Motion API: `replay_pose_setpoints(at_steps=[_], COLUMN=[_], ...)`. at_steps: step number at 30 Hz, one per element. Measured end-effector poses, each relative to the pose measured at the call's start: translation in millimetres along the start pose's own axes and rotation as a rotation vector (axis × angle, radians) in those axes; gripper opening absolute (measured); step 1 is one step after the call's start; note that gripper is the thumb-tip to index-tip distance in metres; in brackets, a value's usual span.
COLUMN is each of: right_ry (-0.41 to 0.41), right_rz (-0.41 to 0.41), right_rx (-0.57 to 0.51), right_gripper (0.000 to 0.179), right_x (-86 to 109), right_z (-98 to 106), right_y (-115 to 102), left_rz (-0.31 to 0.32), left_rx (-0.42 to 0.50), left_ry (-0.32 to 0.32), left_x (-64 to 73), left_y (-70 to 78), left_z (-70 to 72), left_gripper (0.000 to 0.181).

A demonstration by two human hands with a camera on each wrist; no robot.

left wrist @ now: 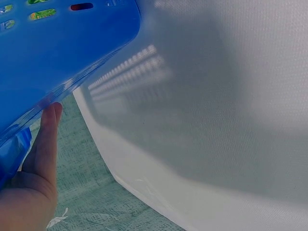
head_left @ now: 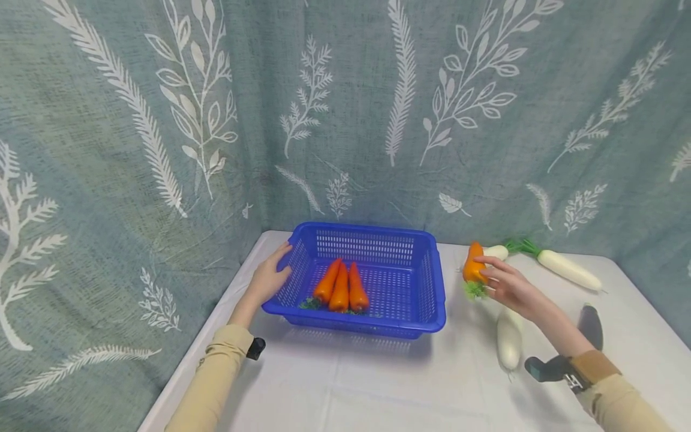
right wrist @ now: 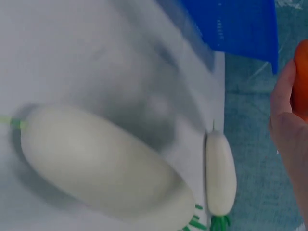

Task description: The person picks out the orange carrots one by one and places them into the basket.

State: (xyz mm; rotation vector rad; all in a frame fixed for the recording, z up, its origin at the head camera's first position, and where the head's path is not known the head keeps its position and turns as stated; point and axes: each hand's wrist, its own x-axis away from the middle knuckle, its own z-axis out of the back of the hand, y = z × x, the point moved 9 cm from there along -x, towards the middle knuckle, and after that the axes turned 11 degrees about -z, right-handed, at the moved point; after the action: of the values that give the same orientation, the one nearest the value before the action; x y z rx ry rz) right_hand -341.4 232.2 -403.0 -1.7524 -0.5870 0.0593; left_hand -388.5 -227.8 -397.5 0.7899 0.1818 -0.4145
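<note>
My left hand (head_left: pixel 268 280) grips the left rim of a blue plastic basket (head_left: pixel 353 324), and the left wrist view shows the thumb against the basket's edge. Three orange carrots (head_left: pixel 340 294) with green tops lie side by side inside, toward its left. To the right of the basket, my right hand (head_left: pixel 513 288) holds another carrot (head_left: pixel 474 267), its pointed end up and its leafy top down. The right wrist view catches only part of that carrot (right wrist: pixel 301 82) at the frame's edge. A white radish (head_left: pixel 509 342) lies on the table below the right hand.
Behind the right hand lie a white radish (head_left: pixel 495 252) and, farther right, a longer one (head_left: pixel 569 270) with green leaves. A dark eggplant (head_left: pixel 591 326) is partly hidden by the right forearm. A patterned green curtain (head_left: pixel 356 120) hangs behind the white table (head_left: pixel 378 384).
</note>
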Motion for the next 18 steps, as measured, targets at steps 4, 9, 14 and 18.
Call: replay_pose_setpoints(at_steps=[4,9,14,18], right_ry=[-0.022,-0.060,-0.081,-0.075], right_rz=[0.021,0.055,0.063,0.058], right_rx=[-0.038,-0.026,-0.034,-0.037], right_gripper=[0.035,0.035,0.036,0.036], right_x=[-3.5,-7.1,-12.6,-16.9], right_z=[-12.7,-30.6,-44.3,-54.5], right_y=[-1.9,-5.9,-7.3,-6.8], left_rz=[-0.005,-0.007,-0.007,-0.007], left_rx=[0.002,0.002,-0.003,0.002], left_ry=[-0.001,-0.003,0.000,0.003], left_x=[-0.2,0.0,0.5,0.2], left_y=[1.1,1.5,2.2,2.6], left_z=[-0.1,0.3,0.5,-0.2], left_gripper=[0.055,0.055,0.055,0.055])
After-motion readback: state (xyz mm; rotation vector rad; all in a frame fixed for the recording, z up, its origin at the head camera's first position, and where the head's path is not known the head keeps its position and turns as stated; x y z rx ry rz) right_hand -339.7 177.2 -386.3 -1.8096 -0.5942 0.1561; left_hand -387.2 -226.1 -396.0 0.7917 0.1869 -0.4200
